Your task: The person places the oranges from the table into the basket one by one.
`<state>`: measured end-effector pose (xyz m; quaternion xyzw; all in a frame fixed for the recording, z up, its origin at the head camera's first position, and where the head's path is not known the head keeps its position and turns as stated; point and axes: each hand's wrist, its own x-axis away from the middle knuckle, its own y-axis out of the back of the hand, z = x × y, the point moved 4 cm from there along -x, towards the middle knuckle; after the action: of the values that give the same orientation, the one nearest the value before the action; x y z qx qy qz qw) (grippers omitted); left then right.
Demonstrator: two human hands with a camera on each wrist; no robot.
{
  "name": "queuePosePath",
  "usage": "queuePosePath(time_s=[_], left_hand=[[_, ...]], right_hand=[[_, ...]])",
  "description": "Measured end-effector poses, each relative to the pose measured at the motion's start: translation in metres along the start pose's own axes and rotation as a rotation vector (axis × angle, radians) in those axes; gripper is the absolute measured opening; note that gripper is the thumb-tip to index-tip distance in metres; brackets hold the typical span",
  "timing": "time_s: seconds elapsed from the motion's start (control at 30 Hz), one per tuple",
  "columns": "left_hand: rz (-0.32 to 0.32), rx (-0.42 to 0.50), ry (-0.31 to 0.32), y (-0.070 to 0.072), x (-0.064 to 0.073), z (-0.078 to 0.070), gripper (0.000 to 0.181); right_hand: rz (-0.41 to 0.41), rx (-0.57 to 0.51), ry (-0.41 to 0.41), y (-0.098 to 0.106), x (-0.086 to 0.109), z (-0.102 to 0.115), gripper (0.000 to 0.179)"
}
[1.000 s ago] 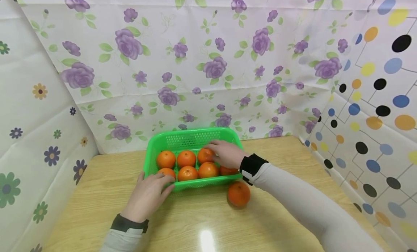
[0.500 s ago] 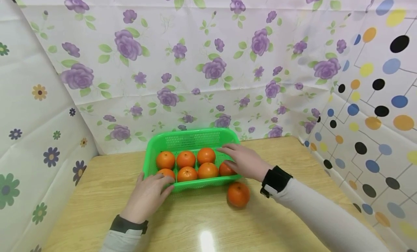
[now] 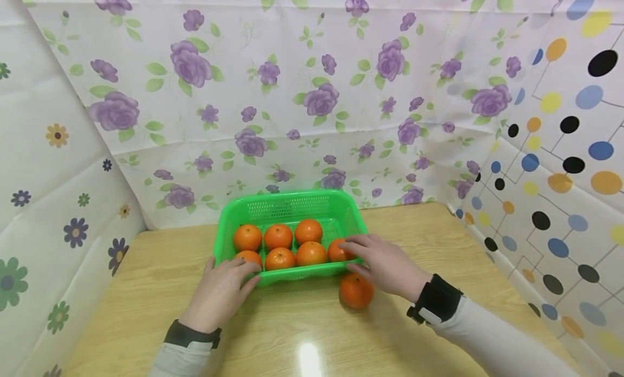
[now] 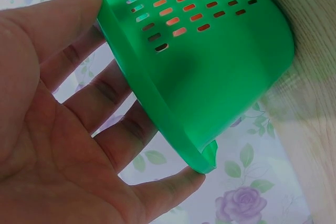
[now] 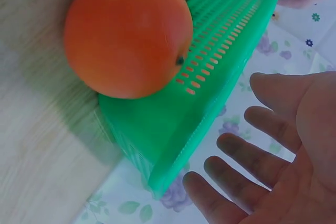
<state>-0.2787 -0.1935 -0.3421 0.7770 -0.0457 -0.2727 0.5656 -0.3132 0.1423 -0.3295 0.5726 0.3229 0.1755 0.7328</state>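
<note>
A green perforated plastic basket [image 3: 302, 272] holds several oranges [image 3: 311, 254] in two rows. The back row's right end is bare basket floor. My left hand [image 3: 219, 296] holds the basket's front left corner; in the left wrist view its thumb [image 4: 63, 19] meets the rim [image 4: 142, 87] and the other fingers pass behind it. My right hand [image 3: 390, 266] hovers by the front right corner, fingers spread with nothing in them. Just below it a loose orange [image 3: 357, 293] sits on the table in front of the basket; the right wrist view shows this orange [image 5: 128, 35] up close.
The wooden table [image 3: 273, 333] runs around the basket. Behind it hangs a floral sheet [image 3: 292, 95], close to the basket's back. A patterned sheet [image 3: 63, 203] lines the left side, a dotted one [image 3: 551, 193] the right.
My right hand has let go of the back-row orange it touched, then drawn back right and toward me, over the front right rim. The left hand has stayed put.
</note>
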Motion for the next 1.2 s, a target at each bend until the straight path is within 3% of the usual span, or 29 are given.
queuePosePath(time_s=[0.4, 0.83, 1.2], left_hand=[[0.001, 0.002, -0.006, 0.001, -0.002, -0.002, 0.012], [-0.005, -0.001, -0.011, 0.002, -0.001, -0.002, 0.013], [-0.005, -0.003, -0.016, 0.0, 0.0, 0.0, 0.013]], right_hand=[[0.022, 0.013, -0.041, -0.002, 0.025, 0.005, 0.053], [-0.069, 0.007, -0.034, -0.006, 0.038, 0.008, 0.045], [0.074, -0.033, -0.06, -0.014, 0.047, 0.009, 0.059]])
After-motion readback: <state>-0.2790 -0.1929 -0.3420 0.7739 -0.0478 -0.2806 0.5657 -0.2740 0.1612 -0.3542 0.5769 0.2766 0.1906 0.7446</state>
